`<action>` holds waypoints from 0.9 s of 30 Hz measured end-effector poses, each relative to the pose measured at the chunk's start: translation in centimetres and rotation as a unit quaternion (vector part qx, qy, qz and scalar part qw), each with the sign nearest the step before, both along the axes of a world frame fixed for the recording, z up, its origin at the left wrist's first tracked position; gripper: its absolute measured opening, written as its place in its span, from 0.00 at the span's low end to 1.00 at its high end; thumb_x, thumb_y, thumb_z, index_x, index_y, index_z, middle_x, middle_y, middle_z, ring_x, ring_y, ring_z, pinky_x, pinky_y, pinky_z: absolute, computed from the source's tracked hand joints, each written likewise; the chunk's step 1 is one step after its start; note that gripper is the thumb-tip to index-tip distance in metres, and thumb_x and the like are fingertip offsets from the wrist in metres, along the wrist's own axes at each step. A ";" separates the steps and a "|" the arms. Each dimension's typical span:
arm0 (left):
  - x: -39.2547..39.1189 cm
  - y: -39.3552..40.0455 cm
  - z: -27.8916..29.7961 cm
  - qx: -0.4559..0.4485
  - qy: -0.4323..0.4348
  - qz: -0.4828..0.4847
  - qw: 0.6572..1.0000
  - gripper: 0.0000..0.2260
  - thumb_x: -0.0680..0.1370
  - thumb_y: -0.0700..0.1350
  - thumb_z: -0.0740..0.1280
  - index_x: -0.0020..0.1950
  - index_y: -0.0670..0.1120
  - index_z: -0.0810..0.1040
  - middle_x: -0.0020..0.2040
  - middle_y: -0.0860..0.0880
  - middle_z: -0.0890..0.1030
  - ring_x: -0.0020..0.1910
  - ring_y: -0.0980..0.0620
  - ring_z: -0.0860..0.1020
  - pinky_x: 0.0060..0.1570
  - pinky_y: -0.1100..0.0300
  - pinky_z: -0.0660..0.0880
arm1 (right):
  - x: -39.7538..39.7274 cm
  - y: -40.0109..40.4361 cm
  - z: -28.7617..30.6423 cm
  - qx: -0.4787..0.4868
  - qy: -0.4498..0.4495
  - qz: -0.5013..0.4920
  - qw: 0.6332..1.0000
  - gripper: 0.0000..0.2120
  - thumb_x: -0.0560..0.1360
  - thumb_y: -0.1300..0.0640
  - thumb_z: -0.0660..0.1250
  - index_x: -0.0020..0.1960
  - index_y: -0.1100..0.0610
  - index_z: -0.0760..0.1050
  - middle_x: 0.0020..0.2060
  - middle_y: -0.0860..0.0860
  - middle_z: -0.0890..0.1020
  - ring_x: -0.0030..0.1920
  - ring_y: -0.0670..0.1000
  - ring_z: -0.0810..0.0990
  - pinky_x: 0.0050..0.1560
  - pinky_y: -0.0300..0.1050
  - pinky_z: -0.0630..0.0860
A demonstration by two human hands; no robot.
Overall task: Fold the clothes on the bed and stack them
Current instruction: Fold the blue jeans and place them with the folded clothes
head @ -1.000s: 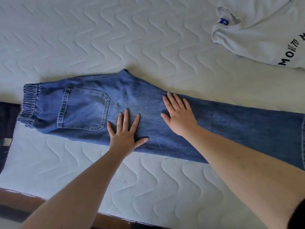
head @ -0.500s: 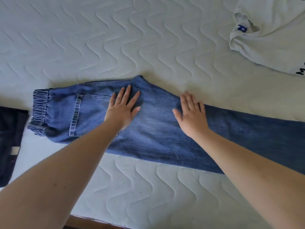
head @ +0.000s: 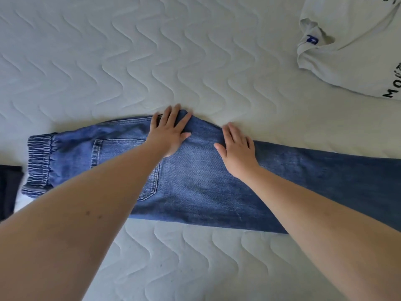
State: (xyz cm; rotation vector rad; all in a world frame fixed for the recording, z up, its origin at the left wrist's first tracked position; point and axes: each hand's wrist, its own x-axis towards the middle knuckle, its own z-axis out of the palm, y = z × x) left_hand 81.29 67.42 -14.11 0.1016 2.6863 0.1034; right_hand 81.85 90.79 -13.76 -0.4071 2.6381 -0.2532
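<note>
While blue jeans are laid flat beneath both palms, left hand pressed with fingers straight, right hand likewise spread, white T-shirt seen well beyond the right hand, quilted mattress underneath.

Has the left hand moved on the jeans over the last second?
Yes. The left hand slid away from the person across the jeans, from below the back pocket to the far crotch edge.

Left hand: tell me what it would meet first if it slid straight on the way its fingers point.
The left hand lies flat on the jeans, fingertips at their far edge. Sliding straight on, it would likely cross only bare quilted mattress; the white T-shirt lies well off to the right.
</note>
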 end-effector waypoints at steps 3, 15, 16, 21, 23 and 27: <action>-1.0 0.0 1.3 0.048 0.073 0.025 0.996 0.34 0.78 0.56 0.66 0.80 0.52 0.53 0.72 0.44 0.66 0.71 0.41 0.65 0.69 0.43 0.59 | -1.1 -0.5 0.6 -0.009 0.057 -0.013 0.998 0.26 0.80 0.44 0.59 0.74 0.54 0.63 0.67 0.54 0.70 0.67 0.58 0.68 0.66 0.54 0.61; 5.6 -0.8 5.8 0.155 0.189 -0.093 0.965 0.18 0.65 0.26 0.69 0.55 0.35 0.81 0.45 0.35 0.77 0.42 0.36 0.76 0.42 0.46 0.77 | 1.6 0.4 3.5 -0.031 0.131 0.151 0.979 0.33 0.70 0.72 0.66 0.72 0.52 0.70 0.45 0.55 0.73 0.43 0.55 0.73 0.46 0.50 0.68; 6.8 -0.8 5.7 0.145 0.195 -0.106 0.964 0.20 0.64 0.25 0.71 0.56 0.34 0.81 0.45 0.35 0.77 0.42 0.36 0.76 0.42 0.46 0.78 | 2.0 0.6 3.4 -0.025 0.145 0.157 0.977 0.34 0.69 0.74 0.66 0.72 0.53 0.70 0.45 0.56 0.73 0.42 0.56 0.73 0.47 0.51 0.68; 11.2 -0.3 3.8 0.073 0.187 -0.112 0.973 0.30 0.59 0.24 0.75 0.61 0.32 0.78 0.53 0.34 0.79 0.48 0.35 0.79 0.43 0.48 0.81 | 3.2 1.5 2.7 0.009 0.202 0.169 0.965 0.35 0.66 0.76 0.64 0.71 0.55 0.71 0.46 0.58 0.74 0.42 0.59 0.73 0.48 0.56 0.70; 12.2 0.3 2.8 0.054 0.154 -0.081 0.983 0.30 0.68 0.29 0.73 0.70 0.37 0.73 0.66 0.33 0.72 0.64 0.34 0.73 0.57 0.44 0.78 | 4.0 1.9 2.2 0.040 0.197 0.155 0.967 0.33 0.70 0.72 0.60 0.74 0.57 0.67 0.51 0.58 0.75 0.49 0.61 0.74 0.55 0.58 0.69; 13.6 0.9 1.0 -0.043 0.075 -0.014 0.996 0.31 0.81 0.50 0.61 0.80 0.59 0.48 0.80 0.39 0.48 0.77 0.34 0.48 0.76 0.39 0.49 | 6.6 2.4 1.6 0.059 0.182 0.124 0.974 0.33 0.73 0.65 0.64 0.77 0.58 0.62 0.62 0.59 0.74 0.60 0.61 0.73 0.68 0.61 0.64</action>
